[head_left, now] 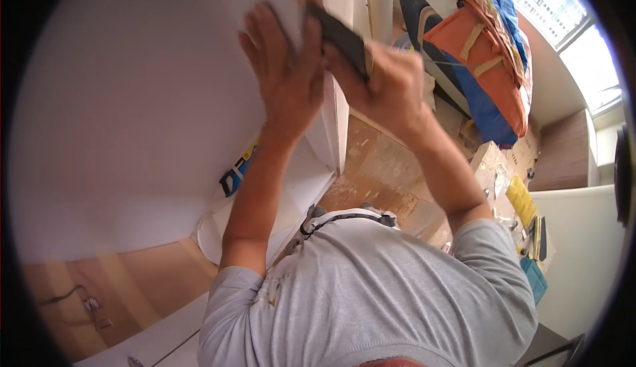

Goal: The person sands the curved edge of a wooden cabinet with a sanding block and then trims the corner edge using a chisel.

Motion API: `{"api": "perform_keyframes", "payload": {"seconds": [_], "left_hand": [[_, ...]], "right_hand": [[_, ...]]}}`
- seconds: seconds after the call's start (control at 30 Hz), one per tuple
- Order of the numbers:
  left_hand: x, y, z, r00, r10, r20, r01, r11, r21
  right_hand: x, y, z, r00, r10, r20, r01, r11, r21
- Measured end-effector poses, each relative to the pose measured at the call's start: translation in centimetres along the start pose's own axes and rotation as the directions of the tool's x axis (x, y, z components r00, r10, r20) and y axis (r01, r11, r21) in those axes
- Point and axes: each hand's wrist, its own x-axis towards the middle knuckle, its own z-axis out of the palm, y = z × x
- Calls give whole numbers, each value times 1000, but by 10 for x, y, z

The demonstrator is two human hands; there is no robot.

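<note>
My left hand (286, 75) lies against a large white panel (152, 89) near its edge, fingers stretched out and slightly spread. Its thumb side is close to a dark, flat, block-like tool (343, 41). Wrapped round that tool is my right hand (394, 92), at the panel's vertical edge. Motion smears both hands a little. The tool's exact kind does not show, and part of it is hidden by my fingers.
A handsaw (230, 180) with a blue and black handle is at lower left. Orange cloth (480, 49) and a blue tarp (487, 112) hang at upper right. At right, a cluttered surface holds a yellow sheet (521, 200). Below is worn brown floor (371, 161).
</note>
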Motion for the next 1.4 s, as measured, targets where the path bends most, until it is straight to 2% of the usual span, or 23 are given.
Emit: {"api": "perform_keyframes", "payload": {"seconds": [0.07, 0.13, 0.17, 0.23, 0.3, 0.37, 0.5, 0.57, 0.63, 0.7, 0.77, 0.83, 0.87, 1.0, 1.03, 1.1, 1.17, 1.23, 1.3, 1.37, 1.4], "left_hand": [[31, 3, -11, 1000, 6, 16, -6, 1000, -1], [40, 0, -9, 997, 74, -39, -79, 984, -162], [29, 2, -4, 997, 72, -26, -75, 984, -164], [-20, 9, 13, 992, -124, 17, 125, 987, -100], [-108, 3, 35, 991, -114, 75, 120, 989, -81], [-170, 17, 47, 959, -229, 168, 242, 968, -61], [-151, 20, 41, 963, -212, 166, 220, 975, -31], [-90, 13, 31, 978, -199, 55, 203, 976, -75], [-36, 6, 14, 996, -89, 6, 89, 994, -56], [12, 5, -6, 998, -51, 24, 53, 994, -94], [18, 6, -8, 999, -14, 39, 19, 991, -129], [-5, 6, 3, 973, -226, 51, 232, 944, -234], [-20, 7, 12, 971, -237, 25, 237, 953, -191], [-120, 26, 41, 952, -284, 112, 294, 952, -89], [-132, 32, 45, 957, -269, 108, 279, 957, -83], [-139, 39, 53, 940, -330, 81, 339, 929, -147], [-103, 42, 40, 953, -295, 69, 300, 950, -87], [-55, 38, 24, 883, -461, 89, 470, 871, -141], [7, 34, 7, 969, -246, -36, 239, 961, -138], [65, 20, -20, 998, -64, -20, 64, 998, 8], [82, 14, -26, 997, -68, -20, 68, 998, 14]], "right_hand": [[24, -4, -8, 1000, 10, -22, -10, 1000, -17], [31, -5, -10, 999, -27, -42, 26, 999, -33], [20, -3, -9, 999, -15, -42, 14, 999, -29], [-24, 2, -1, 999, -8, 48, 9, 1000, -25], [-93, 13, 16, 992, 8, 129, -7, 1000, -9], [-160, 23, 36, 985, 63, 160, -72, 996, 50], [-143, 18, 34, 994, 66, 82, -71, 996, 60], [-77, 14, 16, 999, 4, 41, -7, 997, 78], [-28, 10, 4, 998, -33, 50, 30, 998, 53], [13, 5, -6, 999, -37, 10, 36, 998, 59], [17, 6, -6, 999, -43, -32, 45, 997, 68], [3, 10, 4, 995, -70, -74, 75, 995, 64], [-14, 13, 5, 995, -82, -49, 85, 994, 73], [-125, 32, 28, 996, -46, 77, 35, 991, 132], [-140, 31, 32, 997, -51, 60, 43, 990, 134], [-154, 34, 35, 991, 9, 134, -31, 986, 167], [-121, 31, 28, 996, -7, 89, -9, 984, 179], [-68, 25, 16, 999, -15, 47, 6, 984, 179], [-4, 17, 5, 1000, -24, -1, 24, 983, 183], [57, 8, -10, 999, -33, -23, 36, 988, 151], [81, 3, -18, 1000, -26, -2, 26, 993, 116]]}}
